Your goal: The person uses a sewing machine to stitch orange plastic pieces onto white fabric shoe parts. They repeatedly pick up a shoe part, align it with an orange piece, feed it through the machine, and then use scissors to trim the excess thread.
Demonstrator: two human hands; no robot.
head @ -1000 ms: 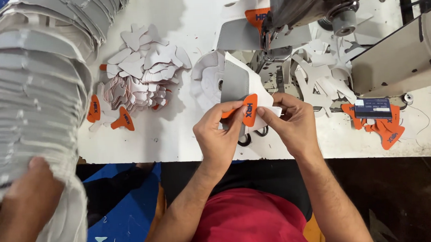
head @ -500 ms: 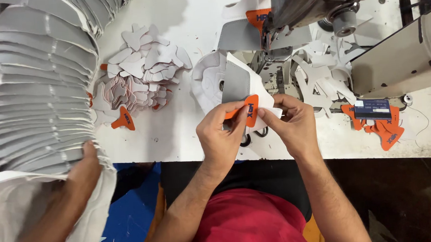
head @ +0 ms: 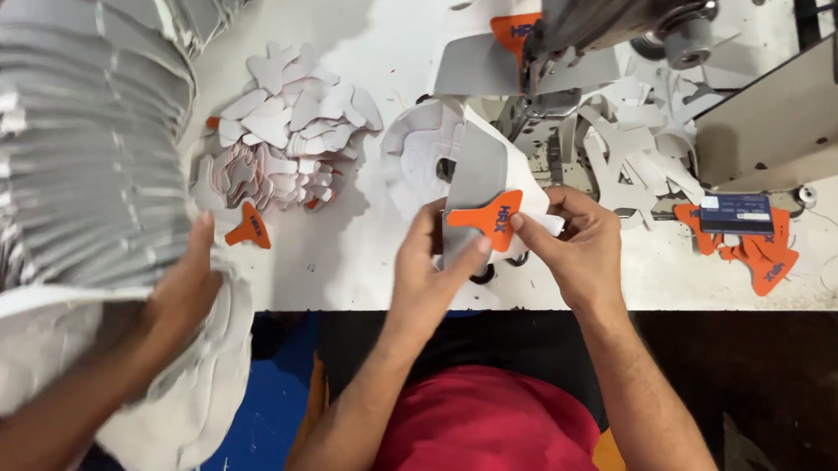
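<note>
My left hand (head: 425,274) and my right hand (head: 575,245) together pinch a small orange patch (head: 487,219) against a grey-and-white shoe piece (head: 473,169). Both lie on the white table (head: 343,260), just in front of the sewing machine's needle area (head: 539,112). My left thumb presses the patch's lower edge. The fingers of my right hand hold its right side.
Another person's hand (head: 178,294) steadies a tall bent stack of grey-and-white cut pieces (head: 76,169) at the left. A heap of white pieces (head: 282,137) and a loose orange patch (head: 249,226) lie mid-table. More orange patches (head: 754,249) sit at the right.
The other person's hand has risen along the big stack, which has leaned further onto the table edge. My hands have kept the orange patch in nearly the same place.
</note>
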